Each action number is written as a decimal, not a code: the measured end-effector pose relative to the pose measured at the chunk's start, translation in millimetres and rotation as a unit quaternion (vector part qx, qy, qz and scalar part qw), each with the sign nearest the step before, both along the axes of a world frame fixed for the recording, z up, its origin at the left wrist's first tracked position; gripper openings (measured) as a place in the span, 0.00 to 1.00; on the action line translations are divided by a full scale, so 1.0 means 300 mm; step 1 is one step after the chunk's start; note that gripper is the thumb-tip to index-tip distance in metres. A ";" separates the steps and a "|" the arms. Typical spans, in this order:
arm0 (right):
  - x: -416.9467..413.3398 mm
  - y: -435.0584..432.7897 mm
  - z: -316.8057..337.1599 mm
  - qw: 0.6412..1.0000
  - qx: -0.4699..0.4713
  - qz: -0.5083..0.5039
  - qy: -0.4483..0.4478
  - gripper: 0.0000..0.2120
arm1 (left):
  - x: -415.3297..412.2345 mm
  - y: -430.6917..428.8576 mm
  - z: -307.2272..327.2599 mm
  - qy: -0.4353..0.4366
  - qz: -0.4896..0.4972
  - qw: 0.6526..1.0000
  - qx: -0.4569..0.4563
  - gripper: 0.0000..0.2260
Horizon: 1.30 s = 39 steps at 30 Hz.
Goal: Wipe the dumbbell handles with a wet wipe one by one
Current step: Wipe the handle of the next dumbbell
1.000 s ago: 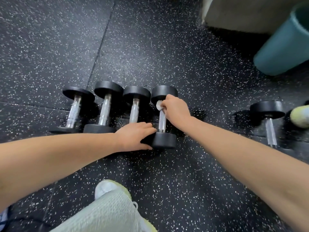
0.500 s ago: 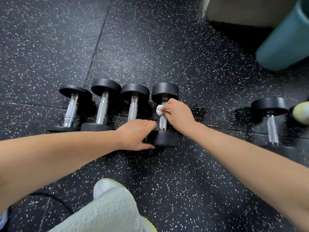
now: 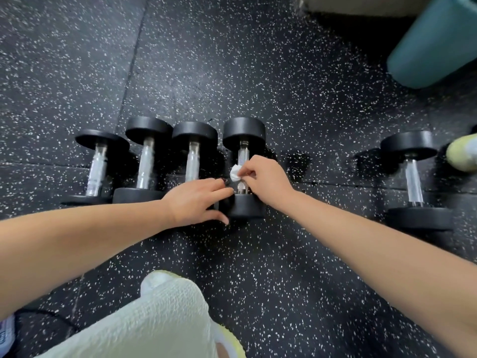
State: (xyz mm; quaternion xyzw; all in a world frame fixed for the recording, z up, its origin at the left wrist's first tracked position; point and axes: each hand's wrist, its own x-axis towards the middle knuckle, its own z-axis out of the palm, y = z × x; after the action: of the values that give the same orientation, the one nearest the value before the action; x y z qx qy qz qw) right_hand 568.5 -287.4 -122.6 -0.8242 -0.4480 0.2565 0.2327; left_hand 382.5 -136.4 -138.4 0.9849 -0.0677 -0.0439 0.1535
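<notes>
White and crumpled small, the wet wipe point(image 3: 235, 173) sits against the left side of a knurled metal handle point(image 3: 243, 156), a little below its middle. We see the right hand point(image 3: 265, 178) pinching the wipe, its fingers curled round it and pressed to the bar. The handle belongs to a black-ended dumbbell point(image 3: 244, 130) that lies on the floor point(image 3: 232, 73), pointing away from the person, the rightmost of a row of four.

The left hand point(image 3: 196, 200) lies at the near end of that dumbbell. Its fingers are stretched out nearly straight and grip nothing. The fingertips reach the near black weight just beside the foot of the handle, and the thumb lies along the weight's left side.

To the left, three more dumbbells point(image 3: 145, 164) lie side by side in the same direction, close together, their handles bare. Well apart to the right we find a fifth dumbbell point(image 3: 414, 182), also lying lengthwise. Just beside its far end is the toe of a yellow-green shoe point(image 3: 462, 152).

Black rubber flecked with white covers the whole floor, with seams between its tiles. A teal bin point(image 3: 433, 45) stands at the upper right. At the bottom edge we see a pale ribbed trouser leg point(image 3: 154, 319).
</notes>
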 end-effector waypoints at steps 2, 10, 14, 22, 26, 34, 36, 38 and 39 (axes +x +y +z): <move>0.005 -0.018 0.009 0.999 -0.018 0.023 0.023 0.06 | 0.000 0.003 0.001 0.001 -0.008 1.000 0.001 0.32; 0.048 0.049 0.065 0.987 -0.079 0.133 -0.045 0.08 | -0.002 -0.003 0.014 0.005 -0.032 0.999 0.038 0.28; 0.042 0.065 0.068 0.991 -0.055 0.107 -0.059 0.07 | -0.008 -0.005 0.020 0.001 -0.037 0.997 0.062 0.25; 0.027 0.044 0.061 0.980 -0.109 0.163 -0.032 0.09 | -0.029 0.029 -0.013 -0.039 -0.067 0.992 0.096 0.33; 0.014 0.062 0.056 0.990 -0.076 0.106 -0.061 0.08 | -0.039 0.028 -0.020 -0.052 -0.085 0.986 0.132 0.32; -0.010 0.020 0.044 0.994 -0.046 0.075 -0.066 0.07 | -0.035 0.021 -0.013 -0.049 -0.101 0.987 0.119 0.24; 0.000 0.014 0.044 0.995 -0.048 0.069 -0.060 0.06 | -0.027 0.014 -0.009 -0.070 -0.114 0.984 0.121 0.24; 0.007 0.004 0.041 0.995 -0.051 0.066 -0.057 0.06 | -0.023 0.009 -0.005 -0.074 -0.126 0.981 0.130 0.28; 0.010 -0.001 0.040 0.995 -0.051 0.062 -0.052 0.06 | -0.022 0.008 -0.001 -0.068 -0.129 0.980 0.133 0.32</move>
State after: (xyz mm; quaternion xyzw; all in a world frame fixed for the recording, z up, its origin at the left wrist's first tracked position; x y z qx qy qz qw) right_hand 571.6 -287.6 -110.7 -0.8178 -0.4964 0.2495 0.1501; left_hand 375.9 -134.0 -138.7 0.9802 -0.1977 -0.0048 0.0093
